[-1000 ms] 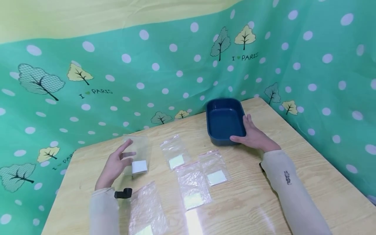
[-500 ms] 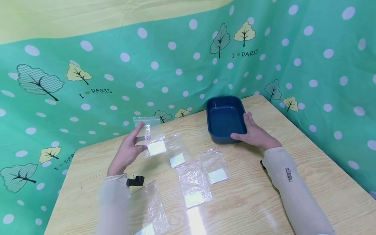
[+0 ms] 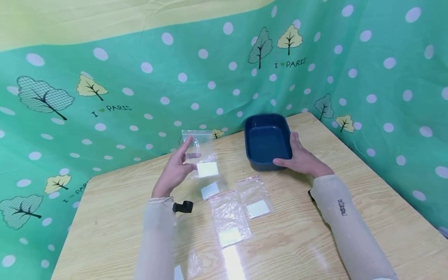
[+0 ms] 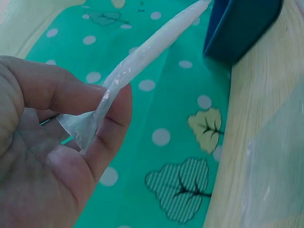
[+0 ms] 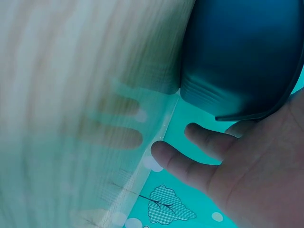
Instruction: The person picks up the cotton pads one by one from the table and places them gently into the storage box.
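In the head view my left hand pinches a clear zip-lock bag with a white rectangle near its bottom. The bag hangs raised over the table. Seen edge-on in the left wrist view, this zip-lock bag lies between the thumb and fingers. My right hand touches the near right corner of a dark blue rectangular tub, thumb at its front. In the right wrist view the right hand's fingers are spread and nearly straight, beside the tub.
Several similar bags lie flat on the wooden table: a middle bag, a right bag, one partly behind the held bag, and a front bag partly covered by the left sleeve. A green dotted cloth hangs behind.
My left hand has lifted the zip-lock bag off the table and carried it right, toward the tub. The right hand stays at the tub's corner.
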`<control>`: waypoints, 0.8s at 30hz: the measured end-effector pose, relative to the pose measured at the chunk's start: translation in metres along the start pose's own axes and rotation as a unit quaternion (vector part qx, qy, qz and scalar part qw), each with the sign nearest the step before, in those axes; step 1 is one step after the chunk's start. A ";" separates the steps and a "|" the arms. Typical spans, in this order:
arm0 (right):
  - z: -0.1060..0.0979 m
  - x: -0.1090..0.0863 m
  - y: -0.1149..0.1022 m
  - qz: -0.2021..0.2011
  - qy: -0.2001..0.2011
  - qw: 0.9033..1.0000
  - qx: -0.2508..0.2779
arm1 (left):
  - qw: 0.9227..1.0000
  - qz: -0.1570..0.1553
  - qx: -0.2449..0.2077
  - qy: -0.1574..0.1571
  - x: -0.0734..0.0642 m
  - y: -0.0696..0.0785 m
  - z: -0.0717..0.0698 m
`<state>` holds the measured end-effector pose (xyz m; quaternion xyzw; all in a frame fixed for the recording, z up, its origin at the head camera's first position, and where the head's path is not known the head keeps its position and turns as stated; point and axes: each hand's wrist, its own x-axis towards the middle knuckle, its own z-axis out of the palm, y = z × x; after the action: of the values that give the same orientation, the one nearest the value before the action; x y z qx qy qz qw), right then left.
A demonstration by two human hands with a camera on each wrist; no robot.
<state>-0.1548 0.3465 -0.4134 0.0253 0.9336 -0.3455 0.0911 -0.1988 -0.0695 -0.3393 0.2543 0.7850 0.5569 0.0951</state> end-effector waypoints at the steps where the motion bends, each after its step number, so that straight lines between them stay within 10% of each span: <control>1: 0.000 0.000 0.000 0.000 0.002 1.000 0.002 | 1.000 0.002 0.000 -0.002 0.002 0.001 0.002; 24: -0.003 0.000 0.000 -0.003 0.008 0.999 -0.033 | 0.999 -0.007 -0.034 0.022 0.063 0.012 0.049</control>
<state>-0.1557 0.3487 -0.4112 0.0219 0.9453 -0.3145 0.0833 -0.2280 0.0061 -0.3371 0.2331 0.7694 0.5878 0.0904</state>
